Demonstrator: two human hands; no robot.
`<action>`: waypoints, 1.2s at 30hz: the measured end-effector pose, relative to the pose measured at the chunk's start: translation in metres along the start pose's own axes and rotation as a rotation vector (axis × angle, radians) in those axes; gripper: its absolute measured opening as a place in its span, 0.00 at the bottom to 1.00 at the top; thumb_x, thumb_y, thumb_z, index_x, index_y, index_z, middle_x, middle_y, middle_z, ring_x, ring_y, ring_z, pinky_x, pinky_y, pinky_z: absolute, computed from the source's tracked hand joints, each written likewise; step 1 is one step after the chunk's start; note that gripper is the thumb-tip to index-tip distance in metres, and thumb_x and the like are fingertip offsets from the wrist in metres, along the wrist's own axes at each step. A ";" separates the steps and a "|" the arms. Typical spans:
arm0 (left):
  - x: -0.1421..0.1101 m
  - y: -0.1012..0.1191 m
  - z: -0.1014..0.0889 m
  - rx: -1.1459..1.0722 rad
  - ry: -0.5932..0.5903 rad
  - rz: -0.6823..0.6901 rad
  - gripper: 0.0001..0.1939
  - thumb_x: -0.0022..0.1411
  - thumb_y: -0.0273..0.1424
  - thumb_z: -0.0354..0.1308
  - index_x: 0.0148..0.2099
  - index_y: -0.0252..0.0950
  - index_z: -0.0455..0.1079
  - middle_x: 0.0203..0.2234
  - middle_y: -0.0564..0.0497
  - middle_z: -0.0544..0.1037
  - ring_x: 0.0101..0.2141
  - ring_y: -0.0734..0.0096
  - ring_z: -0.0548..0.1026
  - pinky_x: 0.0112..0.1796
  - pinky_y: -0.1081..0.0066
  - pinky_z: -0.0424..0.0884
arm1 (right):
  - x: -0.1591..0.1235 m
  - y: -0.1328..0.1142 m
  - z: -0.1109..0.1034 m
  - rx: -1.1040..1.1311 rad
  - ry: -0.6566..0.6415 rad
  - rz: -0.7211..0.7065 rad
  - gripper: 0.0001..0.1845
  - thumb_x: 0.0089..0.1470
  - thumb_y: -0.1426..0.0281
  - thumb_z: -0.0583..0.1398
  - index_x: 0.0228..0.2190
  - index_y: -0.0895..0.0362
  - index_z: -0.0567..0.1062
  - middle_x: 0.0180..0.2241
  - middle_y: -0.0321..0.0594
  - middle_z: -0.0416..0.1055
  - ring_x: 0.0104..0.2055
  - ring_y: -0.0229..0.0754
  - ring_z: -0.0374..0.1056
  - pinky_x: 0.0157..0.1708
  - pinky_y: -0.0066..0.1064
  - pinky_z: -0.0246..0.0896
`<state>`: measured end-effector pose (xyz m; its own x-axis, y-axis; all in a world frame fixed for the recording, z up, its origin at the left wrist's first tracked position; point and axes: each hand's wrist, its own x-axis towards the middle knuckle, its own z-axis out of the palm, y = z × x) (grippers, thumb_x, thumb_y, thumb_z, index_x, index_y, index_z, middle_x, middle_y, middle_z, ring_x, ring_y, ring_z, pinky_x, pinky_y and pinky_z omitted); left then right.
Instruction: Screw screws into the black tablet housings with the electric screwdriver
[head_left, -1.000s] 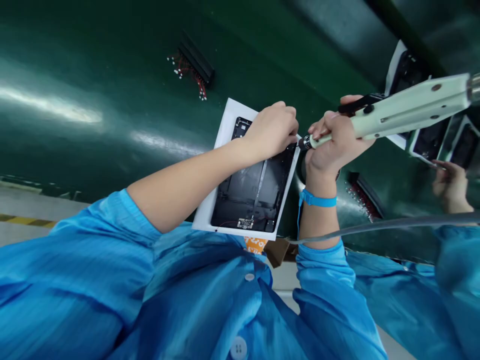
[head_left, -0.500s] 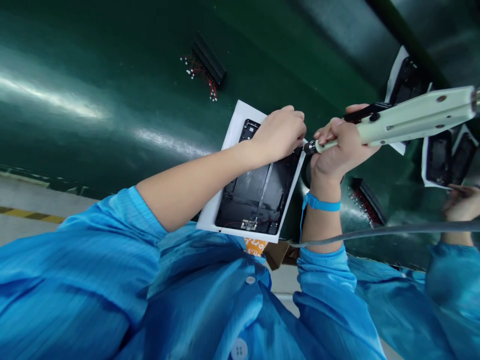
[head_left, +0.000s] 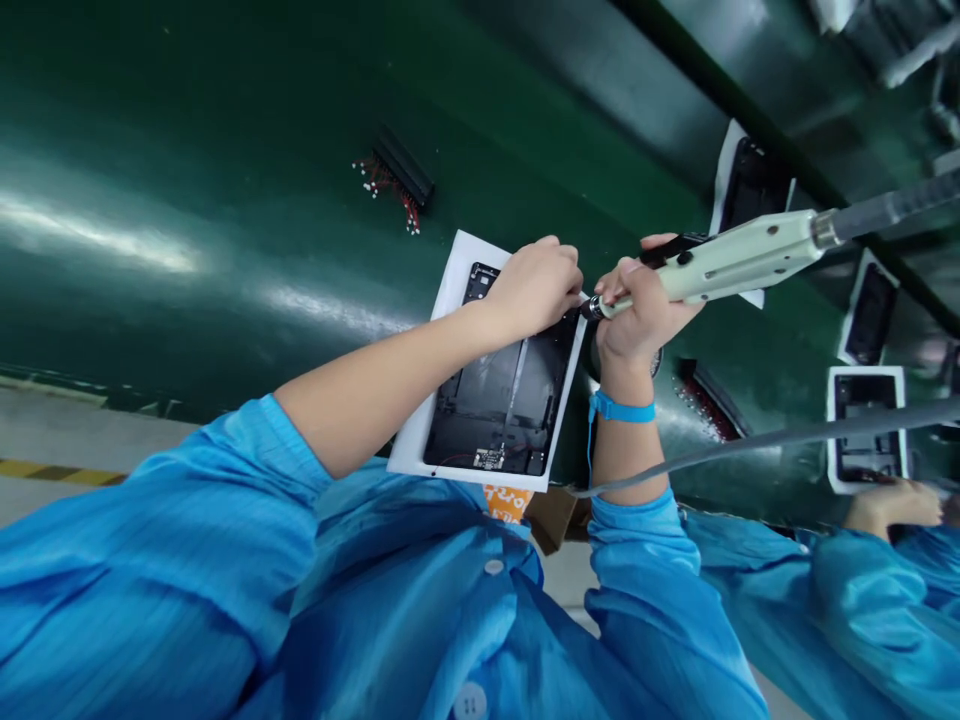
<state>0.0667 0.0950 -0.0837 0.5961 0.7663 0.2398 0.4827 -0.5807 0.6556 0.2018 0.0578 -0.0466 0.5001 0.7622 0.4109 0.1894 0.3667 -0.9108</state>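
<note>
An open black tablet housing [head_left: 491,410] with a small circuit board [head_left: 489,459] near its lower edge lies on a white sheet [head_left: 411,450] in front of me. My left hand [head_left: 536,285] is over its upper right part, fingers curled and pressed together; whatever they pinch is hidden. In my right hand [head_left: 637,315] is a pale green electric screwdriver [head_left: 750,262], its dark tip [head_left: 591,308] close to my left fingertips at the housing's right edge. The bit's end cannot be made out. A blue strap [head_left: 628,410] circles my right wrist.
On the green table, a black block of parts with red wires [head_left: 405,170] lies beyond the sheet, and a similar block [head_left: 712,400] to the right. More housings [head_left: 870,305] on white sheets lie further right, near a co-worker's hand [head_left: 896,505]. A grey cable [head_left: 780,440] crosses my right forearm.
The view has shifted, so the table's contents appear further left and slightly lower. Both my hands keep nearly the same place at the housing. The co-worker's hand now touches another housing.
</note>
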 end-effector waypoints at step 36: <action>-0.001 0.002 -0.007 0.009 -0.003 0.014 0.13 0.78 0.31 0.64 0.46 0.38 0.91 0.45 0.40 0.87 0.51 0.48 0.78 0.50 0.52 0.75 | 0.041 0.013 -0.059 -0.302 0.288 -0.197 0.39 0.69 0.54 0.66 0.76 0.43 0.69 0.38 0.31 0.72 0.21 0.33 0.57 0.22 0.27 0.68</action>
<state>0.0627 0.0944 -0.0776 0.6049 0.7571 0.2468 0.4802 -0.5940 0.6454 0.2751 0.0627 -0.0439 0.6361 0.4992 0.5883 0.5208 0.2848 -0.8048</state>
